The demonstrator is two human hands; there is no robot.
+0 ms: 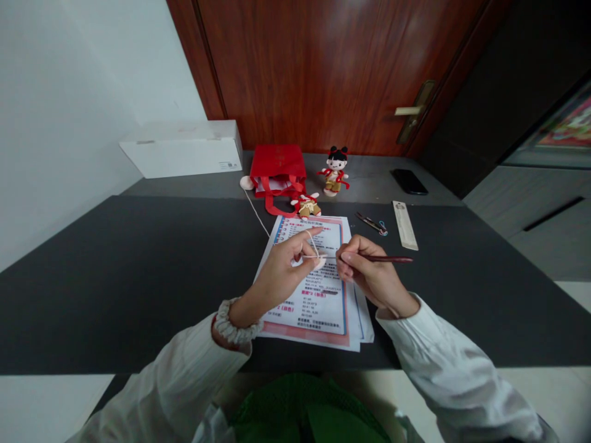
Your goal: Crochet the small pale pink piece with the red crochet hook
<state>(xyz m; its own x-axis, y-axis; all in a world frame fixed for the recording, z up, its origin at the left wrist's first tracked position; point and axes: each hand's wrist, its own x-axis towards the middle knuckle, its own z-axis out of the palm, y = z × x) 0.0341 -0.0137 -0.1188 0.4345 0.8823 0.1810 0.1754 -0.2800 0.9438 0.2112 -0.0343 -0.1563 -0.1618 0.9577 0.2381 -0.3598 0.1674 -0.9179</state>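
Observation:
My left hand [281, 271] pinches a small white crochet piece [320, 263] between thumb and fingers. White yarn [313, 243] runs over its raised index finger. Held like a pen in my right hand [369, 271] is a crochet hook [392, 259] with a dark brown handle. Its thin shaft points left and meets the white piece; the exact loop at the tip is too small to make out. Both hands are above printed pattern sheets [318, 314]. From the left hand's side, the yarn trails back to a white ball [246, 183].
A red bag [278, 161] stands at the back, with an unfinished doll body [306, 205] before it. A finished doll [335, 171] stands to the right. Small scissors [368, 221], a pale packet [405, 225], and a phone [409, 181] lie rightward. A white box [184, 149] sits back left.

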